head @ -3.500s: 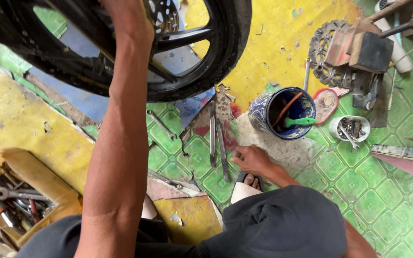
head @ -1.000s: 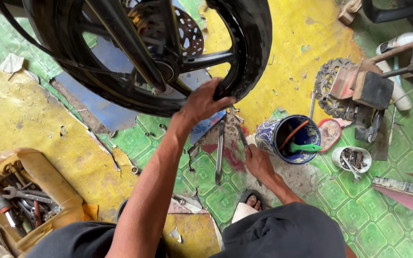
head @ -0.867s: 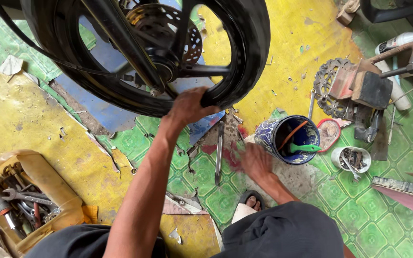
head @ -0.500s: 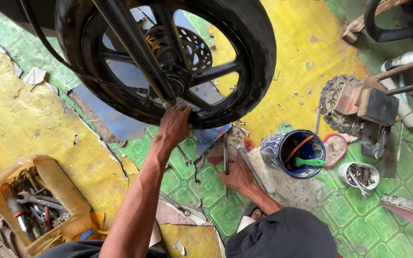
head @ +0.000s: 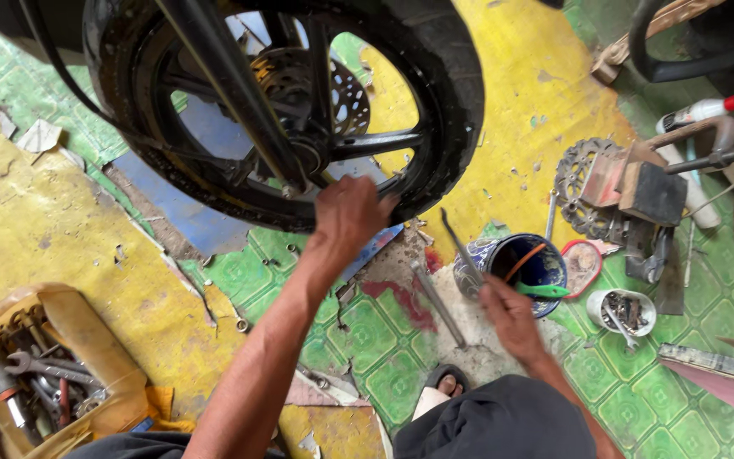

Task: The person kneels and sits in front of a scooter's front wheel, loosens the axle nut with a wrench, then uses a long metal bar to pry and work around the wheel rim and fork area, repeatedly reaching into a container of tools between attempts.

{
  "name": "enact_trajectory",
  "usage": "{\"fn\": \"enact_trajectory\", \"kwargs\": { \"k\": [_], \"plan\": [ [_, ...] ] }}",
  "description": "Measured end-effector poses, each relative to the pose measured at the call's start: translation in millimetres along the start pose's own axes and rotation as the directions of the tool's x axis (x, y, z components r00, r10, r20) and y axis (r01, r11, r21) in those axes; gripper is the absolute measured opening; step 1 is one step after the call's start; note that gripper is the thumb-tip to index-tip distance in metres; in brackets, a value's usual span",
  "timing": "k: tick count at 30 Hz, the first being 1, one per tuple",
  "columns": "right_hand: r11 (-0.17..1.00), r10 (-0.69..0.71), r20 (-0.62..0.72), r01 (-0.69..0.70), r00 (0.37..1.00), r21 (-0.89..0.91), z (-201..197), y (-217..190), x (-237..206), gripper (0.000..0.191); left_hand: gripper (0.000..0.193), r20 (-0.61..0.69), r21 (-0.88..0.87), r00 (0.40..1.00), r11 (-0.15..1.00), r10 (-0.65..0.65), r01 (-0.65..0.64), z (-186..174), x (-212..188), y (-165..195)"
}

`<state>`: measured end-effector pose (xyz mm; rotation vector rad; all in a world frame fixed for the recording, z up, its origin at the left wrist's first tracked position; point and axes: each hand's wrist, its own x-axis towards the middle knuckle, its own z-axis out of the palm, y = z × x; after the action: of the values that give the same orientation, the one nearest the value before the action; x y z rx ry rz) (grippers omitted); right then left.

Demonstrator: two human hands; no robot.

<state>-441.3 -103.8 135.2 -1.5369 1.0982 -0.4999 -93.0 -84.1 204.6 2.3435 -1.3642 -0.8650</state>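
Observation:
A black motorcycle wheel (head: 443, 102) with its brake disc (head: 324, 85) hangs over the floor at the top. My left hand (head: 346, 217) reaches up and curls its fingers around the lower rim, beside a spoke. My right hand (head: 507, 314) is low on the floor next to a blue can (head: 490, 255), closed on the end of a thin metal rod (head: 462, 246) that points up and left. A second, thicker metal bar (head: 439, 306) lies flat on the tiles just left of that hand.
A yellow tray of wrenches (head: 44, 382) sits at the bottom left. Right of the can are a chain sprocket (head: 575, 183), a small white cup of bolts (head: 622, 310) and a spray bottle (head: 698, 110). My sandalled foot (head: 448, 387) rests on green tiles.
My left hand slid from the tyre's outer edge inward onto the rim near the spokes. My right hand left the tools on the tiles and moved right, beside the blue can, lifting the thin rod.

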Motion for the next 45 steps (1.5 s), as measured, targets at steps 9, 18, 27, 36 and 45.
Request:
{"fn": "enact_trajectory", "kwargs": {
  "k": [9, 18, 27, 36, 45],
  "plan": [
    [0.614, -0.497, 0.025, 0.372, 0.867, -0.696, -28.6, -183.7, 18.8, 0.035, 0.062, -0.651, -0.109, 0.675, 0.837, 0.348, -0.536, -33.5, 17.2, 52.9],
    [0.342, -0.587, 0.100, 0.359, 0.803, -0.868, -33.5, -221.6, 18.6, 0.021, 0.060, -0.704, -0.056, 0.643, 0.878, 0.302, -0.475, -11.7, 39.1, 56.2],
    [0.275, -0.547, 0.151, 0.347, 0.824, -0.897, -7.7, -233.7, 30.7, 0.017, 0.058, -0.643, -0.137, 0.729, 0.901, 0.234, -0.411, -16.9, 35.7, 58.3],
    [0.198, -0.529, 0.183, 0.330, 0.829, -0.923, 9.1, -240.6, 25.1, 0.021, 0.057, -0.662, -0.144, 0.707, 0.884, 0.248, -0.445, -17.4, 34.1, 56.4],
    [0.974, 0.082, 0.210, -0.034, 0.974, -0.222, 27.7, -227.9, 11.5, 0.070, 0.054, -0.650, -0.185, 0.694, 0.820, 0.311, -0.541, -24.8, 28.2, 48.9]
  ]
}}
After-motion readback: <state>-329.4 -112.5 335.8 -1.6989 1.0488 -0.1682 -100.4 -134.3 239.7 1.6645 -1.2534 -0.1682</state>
